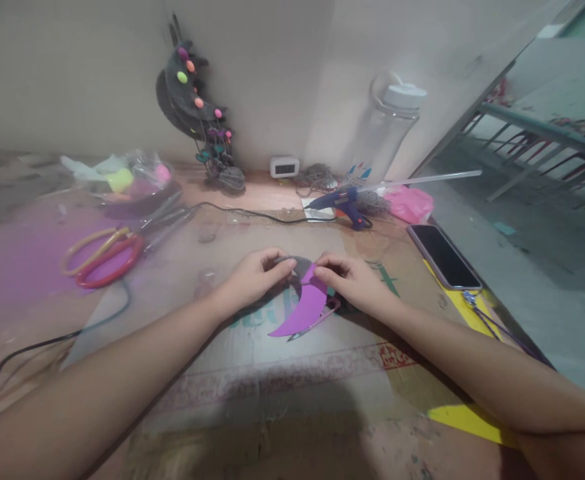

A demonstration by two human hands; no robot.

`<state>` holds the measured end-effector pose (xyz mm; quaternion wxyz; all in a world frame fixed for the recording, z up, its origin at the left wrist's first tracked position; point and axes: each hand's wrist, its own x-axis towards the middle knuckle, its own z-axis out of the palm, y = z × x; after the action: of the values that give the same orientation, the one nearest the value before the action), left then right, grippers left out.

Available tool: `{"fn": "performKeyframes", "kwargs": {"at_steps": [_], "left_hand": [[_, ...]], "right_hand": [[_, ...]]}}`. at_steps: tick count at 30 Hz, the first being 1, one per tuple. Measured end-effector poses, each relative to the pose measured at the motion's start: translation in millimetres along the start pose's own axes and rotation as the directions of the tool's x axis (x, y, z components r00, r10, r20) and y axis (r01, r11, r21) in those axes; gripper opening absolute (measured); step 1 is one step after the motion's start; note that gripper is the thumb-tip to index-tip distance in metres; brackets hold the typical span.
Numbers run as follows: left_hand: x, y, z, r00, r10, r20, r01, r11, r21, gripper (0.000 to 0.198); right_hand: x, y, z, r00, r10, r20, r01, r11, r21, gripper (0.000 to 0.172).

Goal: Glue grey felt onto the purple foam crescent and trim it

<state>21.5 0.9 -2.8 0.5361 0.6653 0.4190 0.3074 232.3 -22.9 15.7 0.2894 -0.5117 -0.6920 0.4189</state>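
Note:
My left hand [260, 279] pinches a small dark grey felt piece [301, 265] between thumb and fingers. Against it lies a purple crescent-shaped piece [308, 305], with its tip pointing down and left. My right hand [350, 280] is closed on the upper end of this purple piece, where it meets the grey felt. Partly under the crescent and my right hand rests a slim pointed metal tool [308, 328] with a looped handle; its exact kind is unclear.
Large scissors [110, 257] with red and yellow handles lie left, near a plastic bag [132, 177]. At the back stand a grey crescent decoration [182, 93], a small clock [284, 167], a glue gun [342, 202] and a bottle [390, 133]. A phone [445, 257] lies right.

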Motion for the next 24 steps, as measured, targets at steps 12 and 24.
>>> {"fn": "performKeyframes", "kwargs": {"at_steps": [12,24], "left_hand": [[-3.1,6.8,4.4,0.995,0.087,-0.040,-0.082,0.989,0.123,0.027],[-4.9,6.1,4.4,0.997,0.058,-0.058,-0.048,0.984,0.174,0.027]], "right_hand": [[3.4,-4.6,6.7,0.998,-0.036,0.060,0.042,0.993,-0.106,0.020],[3.1,0.6,5.2,0.995,0.083,0.063,-0.084,0.996,0.019,0.019]]}}
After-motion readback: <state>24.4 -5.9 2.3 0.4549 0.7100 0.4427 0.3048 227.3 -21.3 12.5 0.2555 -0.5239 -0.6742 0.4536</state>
